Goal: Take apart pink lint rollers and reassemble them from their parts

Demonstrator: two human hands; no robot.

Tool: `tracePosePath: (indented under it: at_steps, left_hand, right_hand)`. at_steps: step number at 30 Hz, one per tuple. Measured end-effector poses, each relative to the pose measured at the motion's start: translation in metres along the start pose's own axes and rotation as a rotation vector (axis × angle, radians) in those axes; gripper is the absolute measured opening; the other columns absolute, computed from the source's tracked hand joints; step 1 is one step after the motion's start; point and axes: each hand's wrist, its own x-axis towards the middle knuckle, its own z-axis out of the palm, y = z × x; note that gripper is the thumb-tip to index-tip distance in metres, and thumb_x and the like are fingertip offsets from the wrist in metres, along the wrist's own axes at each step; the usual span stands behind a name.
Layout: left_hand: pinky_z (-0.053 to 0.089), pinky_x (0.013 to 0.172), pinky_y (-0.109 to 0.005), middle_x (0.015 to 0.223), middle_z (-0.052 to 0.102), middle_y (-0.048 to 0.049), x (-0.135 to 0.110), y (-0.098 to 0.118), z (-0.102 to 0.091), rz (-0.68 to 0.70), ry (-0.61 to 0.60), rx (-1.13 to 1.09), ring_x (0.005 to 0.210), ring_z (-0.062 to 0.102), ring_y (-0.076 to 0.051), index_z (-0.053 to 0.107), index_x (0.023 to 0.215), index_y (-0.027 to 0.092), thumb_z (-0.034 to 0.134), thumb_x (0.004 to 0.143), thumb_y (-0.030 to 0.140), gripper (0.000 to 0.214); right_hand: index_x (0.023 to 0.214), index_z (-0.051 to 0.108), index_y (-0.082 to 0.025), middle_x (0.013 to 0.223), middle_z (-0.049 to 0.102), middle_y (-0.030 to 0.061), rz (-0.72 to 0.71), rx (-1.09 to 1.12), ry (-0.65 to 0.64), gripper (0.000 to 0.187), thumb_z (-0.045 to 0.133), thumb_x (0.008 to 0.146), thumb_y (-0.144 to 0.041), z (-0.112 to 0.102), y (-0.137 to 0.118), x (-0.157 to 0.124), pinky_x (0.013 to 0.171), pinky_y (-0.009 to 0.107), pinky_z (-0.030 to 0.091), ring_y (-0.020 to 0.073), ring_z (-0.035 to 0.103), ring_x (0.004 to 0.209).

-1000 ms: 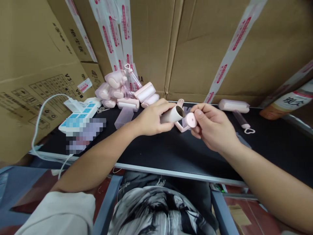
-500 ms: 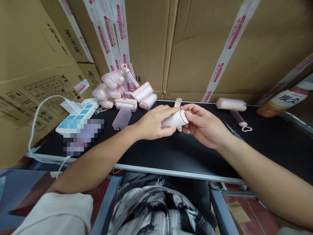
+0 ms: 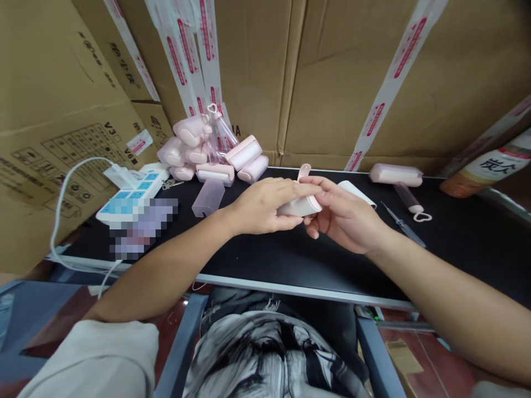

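My left hand (image 3: 265, 203) is closed around a white lint roller (image 3: 295, 209) with a pink end, held just above the black table. Its thumb lies along the near side and its fingers reach over the top. My right hand (image 3: 346, 215) has its fingertips curled at the pink end, touching the roller. A pink rounded tab (image 3: 305, 171) shows behind the fingers; where it attaches is hidden. Just beyond my right hand, a white curved piece (image 3: 357, 193) is partly covered by that hand, and I cannot tell whether it is held.
Several pink lint rollers (image 3: 250, 153) are heaped at the back left, near a clear purple cover (image 3: 208, 197). A power strip (image 3: 143, 190) stands left. On the right are another roller (image 3: 396, 176), a heart-ended handle (image 3: 409, 199), a screwdriver (image 3: 403, 224) and a bottle (image 3: 483, 171). Cardboard boxes (image 3: 249, 66) wall the back.
The white curved piece now shows beyond my right hand. My left fingers reach further over the roller's pink end, and the roller has turned slightly. The view has shifted a little.
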Motion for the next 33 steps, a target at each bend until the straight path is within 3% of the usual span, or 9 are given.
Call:
tracePosePath:
  at_steps: [4,7,9,13,18,23,28,30,33]
  left_hand:
    - [0.06,0.1,-0.041,0.142,0.071,-0.0074,0.002,-0.011,-0.017,-0.204,0.326,-0.138,0.121,0.072,-0.027,0.054,0.152,0.028,0.07,0.098,0.041,0.058]
    - [0.062,0.091,-0.039,0.135,0.072,-0.0068,0.006,-0.027,-0.03,-0.408,0.512,-0.198,0.118,0.072,-0.026,0.045,0.153,0.031,0.062,0.104,0.047,0.055]
    - [0.062,0.091,-0.039,0.131,0.072,-0.0076,0.01,-0.035,-0.032,-0.526,0.565,-0.208,0.118,0.072,-0.025,0.043,0.15,0.029,0.058,0.106,0.047,0.05]
    - [0.062,0.092,-0.038,0.13,0.073,-0.0094,0.012,-0.038,-0.027,-0.589,0.562,-0.294,0.117,0.074,-0.025,0.042,0.143,0.024,0.058,0.105,0.038,0.043]
    - [0.063,0.084,-0.036,0.122,0.075,-0.009,0.009,-0.033,-0.019,-0.497,0.524,-0.464,0.105,0.077,-0.023,0.04,0.138,0.024,0.061,0.103,0.043,0.045]
    - [0.061,0.074,-0.03,0.107,0.075,-0.0056,0.009,-0.038,-0.015,-0.503,0.593,-0.661,0.093,0.077,-0.021,0.048,0.127,0.023,0.077,0.088,0.046,0.053]
    - [0.05,0.054,-0.021,0.098,0.072,-0.0026,0.011,-0.032,-0.012,-0.65,0.636,-0.734,0.073,0.07,-0.015,0.054,0.13,0.022,0.077,0.088,0.037,0.05]
    - [0.051,0.053,-0.02,0.103,0.072,-0.0039,0.012,-0.028,-0.013,-0.718,0.643,-0.758,0.072,0.07,-0.015,0.055,0.131,0.022,0.076,0.091,0.037,0.048]
    - [0.053,0.054,-0.021,0.108,0.073,-0.0061,0.015,-0.023,-0.013,-0.785,0.611,-0.829,0.073,0.071,-0.015,0.055,0.129,0.021,0.071,0.097,0.036,0.039]
  right_hand:
    - [0.126,0.061,-0.029,0.122,0.071,0.0078,-0.076,-0.169,0.034,0.046,0.068,0.096,-0.063,-0.002,0.009,0.004,0.049,0.029,0.051,0.0184,0.068,0.074]
    - [0.129,0.065,-0.024,0.116,0.075,0.0098,-0.205,-0.7,-0.018,0.037,0.064,0.101,-0.047,0.001,0.024,0.009,0.06,0.034,0.054,0.0204,0.07,0.076]
    - [0.136,0.066,-0.019,0.106,0.078,0.0109,-0.262,-1.086,-0.064,0.037,0.061,0.102,-0.033,0.007,0.032,0.014,0.072,0.038,0.056,0.0227,0.071,0.078]
    - [0.16,0.048,-0.013,0.131,0.074,0.0217,-0.215,-1.468,-0.039,0.064,0.058,0.097,-0.017,0.02,0.037,0.031,0.077,0.04,0.055,0.0286,0.074,0.089]
    - [0.157,0.045,-0.009,0.121,0.077,0.0207,-0.15,-1.606,-0.091,0.065,0.064,0.097,-0.025,0.028,0.038,0.053,0.084,0.039,0.054,0.0346,0.072,0.108]
    - [0.154,0.048,-0.011,0.114,0.078,0.0192,-0.181,-1.724,-0.082,0.052,0.054,0.104,-0.026,0.03,0.045,0.056,0.078,0.038,0.052,0.0333,0.073,0.102]
    - [0.136,0.061,-0.016,0.124,0.075,0.0204,-0.161,-1.742,-0.065,0.036,0.056,0.101,-0.024,0.027,0.037,0.037,0.065,0.036,0.05,0.0331,0.074,0.095]
    - [0.124,0.065,-0.018,0.124,0.075,0.0181,-0.174,-1.667,-0.05,0.025,0.056,0.103,-0.027,0.022,0.033,0.026,0.069,0.037,0.053,0.0313,0.075,0.091]
    - [0.115,0.068,-0.019,0.118,0.075,0.0154,-0.344,-1.474,-0.052,0.024,0.05,0.109,-0.033,0.01,0.031,0.013,0.082,0.041,0.057,0.0296,0.075,0.096]
